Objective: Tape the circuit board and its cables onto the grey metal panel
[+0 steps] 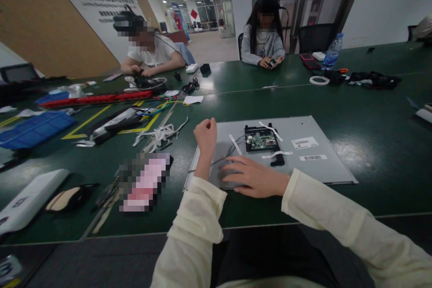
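Note:
A flat grey metal panel [293,162], like the back of a display, lies on the table before me. On it sits a green circuit board [261,139] in a black frame, with several white tape strips [271,130] around it. Grey cables [236,144] run left from the board. My left hand [205,137] is closed in a fist over the panel's left edge; whatever its fingers may hold is hidden. Flat over the panel's near left part, my right hand [254,176] has its fingers spread, close to the cables.
Left of the panel lie a phone [146,182], tangled white strips [160,137], a black and tan mouse [69,198] and a blue basket [37,128]. Two people sit across the table. A water bottle [332,54] and a tape roll [319,80] stand far right.

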`<state>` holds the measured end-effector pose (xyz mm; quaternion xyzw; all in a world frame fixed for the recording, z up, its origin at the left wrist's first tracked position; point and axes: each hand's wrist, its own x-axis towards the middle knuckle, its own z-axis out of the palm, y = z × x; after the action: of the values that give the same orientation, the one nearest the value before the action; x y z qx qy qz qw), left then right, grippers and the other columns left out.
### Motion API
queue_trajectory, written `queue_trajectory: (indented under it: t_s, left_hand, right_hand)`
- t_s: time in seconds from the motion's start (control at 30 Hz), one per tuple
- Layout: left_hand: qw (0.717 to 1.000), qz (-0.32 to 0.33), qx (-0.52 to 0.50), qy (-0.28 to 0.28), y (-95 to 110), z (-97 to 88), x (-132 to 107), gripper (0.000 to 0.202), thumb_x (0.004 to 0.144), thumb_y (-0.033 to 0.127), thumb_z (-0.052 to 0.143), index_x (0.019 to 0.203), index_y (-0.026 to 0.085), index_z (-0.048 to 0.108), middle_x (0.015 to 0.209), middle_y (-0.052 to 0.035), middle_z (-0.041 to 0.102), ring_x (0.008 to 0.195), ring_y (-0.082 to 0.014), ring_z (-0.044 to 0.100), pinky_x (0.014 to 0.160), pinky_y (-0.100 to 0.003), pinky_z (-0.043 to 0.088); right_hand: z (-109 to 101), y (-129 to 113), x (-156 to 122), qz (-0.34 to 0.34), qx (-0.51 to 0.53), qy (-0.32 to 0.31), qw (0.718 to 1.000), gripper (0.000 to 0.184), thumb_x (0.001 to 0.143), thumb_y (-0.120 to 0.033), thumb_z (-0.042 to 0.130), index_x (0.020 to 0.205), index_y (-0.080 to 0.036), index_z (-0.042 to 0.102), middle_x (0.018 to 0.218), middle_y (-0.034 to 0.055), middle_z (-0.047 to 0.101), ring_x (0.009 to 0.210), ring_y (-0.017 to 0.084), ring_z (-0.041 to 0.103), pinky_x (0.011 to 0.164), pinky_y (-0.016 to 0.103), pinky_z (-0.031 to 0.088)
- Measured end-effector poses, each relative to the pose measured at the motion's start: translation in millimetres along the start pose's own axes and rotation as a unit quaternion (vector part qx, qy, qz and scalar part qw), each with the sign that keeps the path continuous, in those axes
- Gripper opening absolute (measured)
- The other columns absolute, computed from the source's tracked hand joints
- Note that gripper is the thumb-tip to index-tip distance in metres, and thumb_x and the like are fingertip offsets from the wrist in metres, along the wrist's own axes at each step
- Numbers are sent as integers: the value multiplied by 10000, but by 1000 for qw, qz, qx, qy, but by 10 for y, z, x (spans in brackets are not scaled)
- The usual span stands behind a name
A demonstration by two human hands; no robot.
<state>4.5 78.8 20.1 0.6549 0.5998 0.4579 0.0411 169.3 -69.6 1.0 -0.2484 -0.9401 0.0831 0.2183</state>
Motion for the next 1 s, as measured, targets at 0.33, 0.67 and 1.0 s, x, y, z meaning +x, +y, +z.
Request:
queue_trajectory:
  t_s: [0.33, 0.67, 1.0]
  left_hand:
    - [998, 41, 1, -40, 57, 51, -83, 394, 863, 330, 466, 508, 194, 360, 494, 42, 373, 520, -112, 352, 555, -267, 235]
    - [991, 79, 17, -106, 152, 16, -184, 400, 898, 340, 439, 530, 193, 385, 519, 34, 410, 535, -119, 399, 574, -272, 266]
    - [986, 96, 4, -134, 197, -12, -214, 391, 912, 302, 455, 540, 190, 412, 530, 25, 436, 526, -118, 399, 568, -276, 287]
  right_hand:
    - [2, 548, 40, 148, -95, 41, 984, 347, 926, -262, 500, 1265, -261, 572, 1438, 87, 410, 1415, 281, 188, 1119, 605, 174]
    - [-88, 1404, -398, 322, -200, 85, 921, 374, 949, -331, 418, 1281, -250, 567, 1448, 108, 394, 1385, 356, 225, 1064, 674, 171]
    - [-281, 1908, -779, 478, -272, 71, 832, 477, 945, -382, 349, 1388, -232, 443, 1458, 121, 378, 1373, 376, 213, 1057, 679, 136]
